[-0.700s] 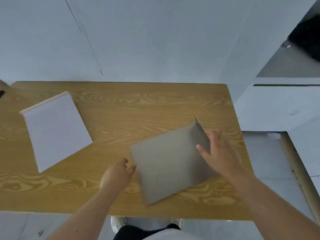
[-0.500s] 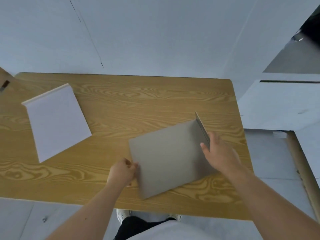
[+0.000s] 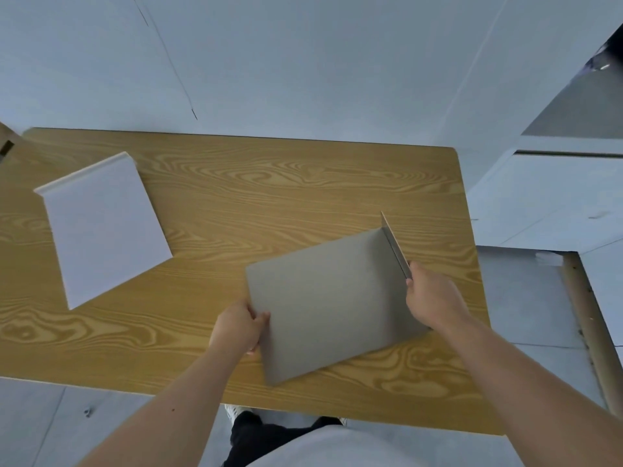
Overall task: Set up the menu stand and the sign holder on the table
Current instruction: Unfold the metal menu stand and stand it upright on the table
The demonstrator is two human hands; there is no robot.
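**Both hands on the grey stand, head view**

A grey L-shaped stand [image 3: 323, 301] lies on the wood-grain table [image 3: 269, 197], at about 5 o'clock from the table's centre and near its front edge. Its large panel lies flat or nearly flat on the wood; a short flange rises along its right edge, running from about 11 o'clock to 5 o'clock.

Left hand [image 3: 237, 328]: at the panel's left edge, toward 8 o'clock of the panel. The thumb lies on the grey top surface just inside the edge, and the other fingers curl under or beside that edge, so the hand pinches the panel. The contact below the panel is hidden.

Right hand [image 3: 433, 299]: at the lower stretch of the raised flange, toward 3 o'clock of the panel. The fingers are folded around the flange, with the fingertips on its inner side out of sight; the flange's upper stretch stands free beyond the knuckles.

A white stand [image 3: 101, 227] of similar shape lies flat at about 9 o'clock on the table, well apart from both hands, its narrow lip at the far end.
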